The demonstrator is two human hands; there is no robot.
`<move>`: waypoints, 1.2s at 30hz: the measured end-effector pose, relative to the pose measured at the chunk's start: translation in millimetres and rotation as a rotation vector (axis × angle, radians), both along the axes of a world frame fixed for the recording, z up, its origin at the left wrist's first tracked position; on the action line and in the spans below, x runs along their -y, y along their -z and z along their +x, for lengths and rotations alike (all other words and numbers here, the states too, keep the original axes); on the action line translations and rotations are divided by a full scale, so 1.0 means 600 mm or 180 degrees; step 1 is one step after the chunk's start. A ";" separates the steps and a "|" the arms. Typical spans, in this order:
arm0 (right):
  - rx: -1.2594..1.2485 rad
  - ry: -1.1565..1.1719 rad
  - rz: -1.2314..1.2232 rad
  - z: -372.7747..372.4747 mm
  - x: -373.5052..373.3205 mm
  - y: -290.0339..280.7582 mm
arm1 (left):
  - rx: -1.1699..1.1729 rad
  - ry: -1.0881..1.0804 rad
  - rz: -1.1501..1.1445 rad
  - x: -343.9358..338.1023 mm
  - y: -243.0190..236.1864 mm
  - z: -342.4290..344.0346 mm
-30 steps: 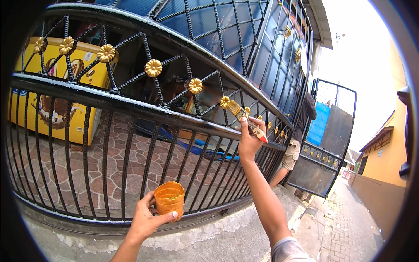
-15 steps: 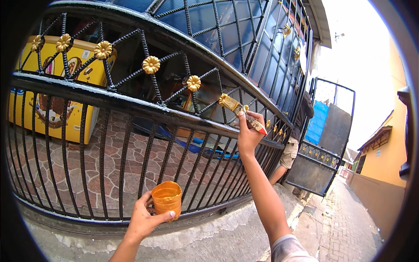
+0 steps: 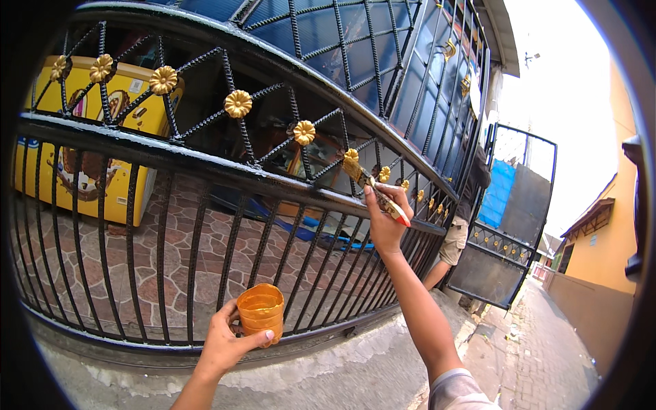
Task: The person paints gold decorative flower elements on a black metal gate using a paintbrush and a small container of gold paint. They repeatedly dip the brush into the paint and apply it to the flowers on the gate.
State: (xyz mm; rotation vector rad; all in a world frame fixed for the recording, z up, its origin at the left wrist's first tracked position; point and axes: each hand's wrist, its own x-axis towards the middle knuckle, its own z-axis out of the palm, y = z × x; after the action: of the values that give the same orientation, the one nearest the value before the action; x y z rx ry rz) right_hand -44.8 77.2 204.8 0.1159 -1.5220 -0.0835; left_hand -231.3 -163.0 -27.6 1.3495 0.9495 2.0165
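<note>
My left hand (image 3: 229, 340) grips a cut-off plastic cup (image 3: 261, 311) coated with gold paint, held low in front of the fence bars. In my right hand (image 3: 388, 222) is a paintbrush (image 3: 393, 208) with a red-tipped handle, pinched between thumb and fingers. The gold-smeared bristles (image 3: 354, 169) touch the lower part of a gold flower ornament (image 3: 350, 156) on the black metal fence (image 3: 205, 158). More gold flowers, such as this flower ornament (image 3: 304, 132), run along the lattice band on both sides. Part of that band is hidden behind my right hand.
Behind the bars stands a yellow chest freezer (image 3: 141, 195) on stone-patterned tiles (image 3: 164, 253). Farther right, a person (image 3: 456, 236) in shorts is beside an open black gate (image 3: 495, 273). A paved alley (image 3: 540, 348) runs past an orange wall (image 3: 598, 256).
The brush has tilted more steeply, and its bristles have slid slightly down on the same flower. My right hand has dropped a little; the left hand and cup have stayed in place.
</note>
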 end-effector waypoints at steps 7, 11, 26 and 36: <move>-0.0372 -0.0340 -0.0341 -0.001 0.006 -0.004 | 0.0016 -0.0041 -0.0053 0.006 -0.005 0.003; -0.0412 -0.0327 -0.0502 0.003 0.004 -0.018 | 0.0050 0.0021 -0.0059 0.007 -0.006 0.002; -0.0438 -0.0953 -0.1239 -0.026 0.017 -0.029 | -0.0034 0.0013 -0.0022 0.009 -0.010 0.005; -0.0513 -0.0851 -0.0928 -0.025 0.017 -0.032 | -0.0016 0.0006 0.0085 0.007 -0.006 0.004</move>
State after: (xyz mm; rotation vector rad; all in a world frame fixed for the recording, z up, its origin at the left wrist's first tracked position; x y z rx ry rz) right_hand -59.6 66.8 224.2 0.0763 -1.3307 0.3344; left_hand -229.1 -167.3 -23.7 1.3698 0.9264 2.0319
